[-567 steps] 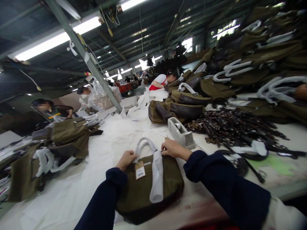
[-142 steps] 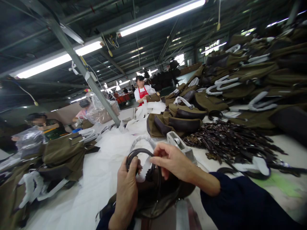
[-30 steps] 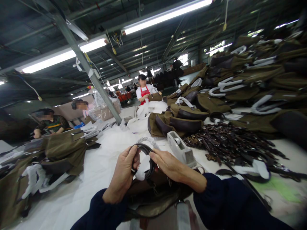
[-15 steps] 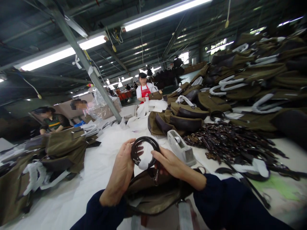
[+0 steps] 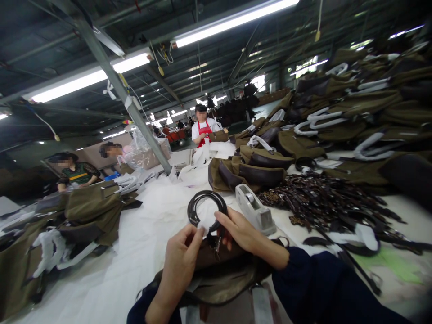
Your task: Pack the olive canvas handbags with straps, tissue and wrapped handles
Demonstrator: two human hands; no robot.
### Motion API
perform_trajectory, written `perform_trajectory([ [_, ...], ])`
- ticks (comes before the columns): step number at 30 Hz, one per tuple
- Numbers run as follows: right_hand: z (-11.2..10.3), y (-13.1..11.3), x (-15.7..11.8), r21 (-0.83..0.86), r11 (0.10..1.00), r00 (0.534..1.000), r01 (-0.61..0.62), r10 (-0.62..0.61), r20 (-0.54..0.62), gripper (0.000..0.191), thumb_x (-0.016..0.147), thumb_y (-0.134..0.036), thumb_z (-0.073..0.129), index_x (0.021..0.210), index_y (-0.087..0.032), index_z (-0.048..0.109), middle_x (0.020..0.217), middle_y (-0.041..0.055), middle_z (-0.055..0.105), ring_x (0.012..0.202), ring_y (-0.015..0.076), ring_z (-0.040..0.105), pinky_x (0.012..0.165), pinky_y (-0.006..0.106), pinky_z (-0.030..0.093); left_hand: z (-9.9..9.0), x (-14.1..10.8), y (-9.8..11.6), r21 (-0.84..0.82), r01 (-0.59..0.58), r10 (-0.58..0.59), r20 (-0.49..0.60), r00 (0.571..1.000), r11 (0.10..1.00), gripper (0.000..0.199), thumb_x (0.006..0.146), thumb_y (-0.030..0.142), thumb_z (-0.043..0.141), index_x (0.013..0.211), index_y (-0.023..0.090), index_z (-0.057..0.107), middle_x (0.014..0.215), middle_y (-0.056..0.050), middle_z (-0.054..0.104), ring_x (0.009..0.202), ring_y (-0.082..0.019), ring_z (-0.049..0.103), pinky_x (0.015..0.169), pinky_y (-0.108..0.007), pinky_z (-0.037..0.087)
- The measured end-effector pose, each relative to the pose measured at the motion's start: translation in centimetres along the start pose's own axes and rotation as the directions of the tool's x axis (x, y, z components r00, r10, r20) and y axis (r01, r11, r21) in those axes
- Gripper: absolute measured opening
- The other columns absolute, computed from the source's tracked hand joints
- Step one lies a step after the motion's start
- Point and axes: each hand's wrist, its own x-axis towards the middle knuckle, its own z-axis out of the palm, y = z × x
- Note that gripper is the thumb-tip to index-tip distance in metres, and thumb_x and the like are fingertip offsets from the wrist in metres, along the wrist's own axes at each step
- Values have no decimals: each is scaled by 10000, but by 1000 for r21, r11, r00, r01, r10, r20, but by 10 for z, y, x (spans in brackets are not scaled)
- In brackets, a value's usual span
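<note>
A dark, glossy strap (image 5: 193,204) is coiled into a ring above the table. My right hand (image 5: 241,228) grips the ring at its right side, thumb in front. White wrapping (image 5: 207,222) covers the lower part of the coil, and my left hand (image 5: 184,252) pinches it between thumb and fingers. A small metal clasp (image 5: 218,252) dangles below the ring. Under both hands lies an olive-brown bag (image 5: 232,281) with its mouth spread open towards me.
A grey tape dispenser (image 5: 254,209) stands just beyond my right hand. To its right lies a heap of dark straps with metal fittings (image 5: 324,202). Olive bags are piled at right (image 5: 371,108) and left (image 5: 94,207). White sheets (image 5: 145,243) cover the table; co-workers sit or stand beyond.
My left hand has moved from the coil's left side down to its lower edge and closed on the white wrapping. The right hand keeps its hold.
</note>
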Motion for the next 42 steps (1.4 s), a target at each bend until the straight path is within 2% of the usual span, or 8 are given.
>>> perform_trajectory([
  [4, 8, 13, 4, -61, 998, 1000, -11, 9, -25, 256, 953, -456, 471, 971, -201, 468, 705, -7, 574, 430, 117, 550, 340, 216, 443, -2, 18, 31, -414, 209, -156, 159, 975, 886, 339, 834, 431, 682, 662, 157, 584, 597, 29, 538, 458, -67, 395, 430, -188, 349],
  [8, 6, 16, 6, 112, 991, 991, -71, 82, -102, 251, 950, -448, 452, 951, -198, 478, 701, 0, 578, 447, 129, 562, 364, 240, 463, 1, 30, 49, -447, 136, -54, 191, 980, 884, 267, 852, 411, 665, 860, 145, 649, 854, -54, 683, 645, -133, 617, 565, -241, 534],
  [15, -3, 16, 6, 283, 955, 979, -94, 140, -146, 246, 940, -433, 471, 865, -199, 479, 640, -10, 574, 462, 133, 557, 375, 244, 470, -6, 12, 12, -115, -195, 159, -264, 951, 974, 145, 859, 329, 684, 925, 219, 615, 765, 18, 626, 646, -134, 592, 625, -249, 502],
  [20, 0, 18, 8, 272, 958, 979, -93, 137, -150, 238, 937, -419, 471, 866, -193, 487, 643, 3, 595, 438, 127, 560, 371, 239, 482, 1, -1, 1, 194, -356, 382, -115, 917, 914, 160, 830, 268, 713, 981, 246, 663, 957, -25, 629, 764, -167, 572, 705, -272, 455],
  [24, -1, 23, 11, 246, 966, 977, -81, 126, -175, 224, 939, -407, 468, 896, -188, 484, 629, -9, 587, 423, 128, 567, 345, 227, 478, 8, 2, -4, 359, -367, 388, 16, 922, 858, 50, 890, 282, 641, 877, 239, 620, 881, -12, 590, 749, -169, 534, 721, -280, 398],
  [30, -3, 29, 12, 176, 970, 963, -169, 201, -180, 201, 965, -306, 414, 832, -174, 488, 561, -20, 560, 379, 115, 535, 306, 196, 440, -7, 8, -10, 124, -218, 168, 328, 930, 968, 212, 938, 347, 570, 777, 216, 527, 753, 14, 499, 694, -154, 465, 649, -265, 359],
  [34, -1, 32, 12, 173, 968, 964, -183, 211, -161, 229, 967, -311, 410, 816, -165, 500, 596, -1, 587, 385, 101, 534, 304, 181, 429, -14, 10, -12, -78, -55, 81, 392, 916, 995, 209, 948, 378, 549, 824, 212, 522, 745, 25, 470, 676, -142, 438, 632, -250, 369],
  [42, -5, 53, 18, 196, 955, 938, -223, 265, -224, 240, 958, -342, 415, 830, -158, 499, 582, -4, 582, 378, 104, 527, 294, 184, 415, 5, 1, -20, 85, -255, 211, 348, 914, 963, 175, 954, 302, 523, 802, 217, 528, 808, -11, 554, 750, -166, 508, 702, -276, 398],
])
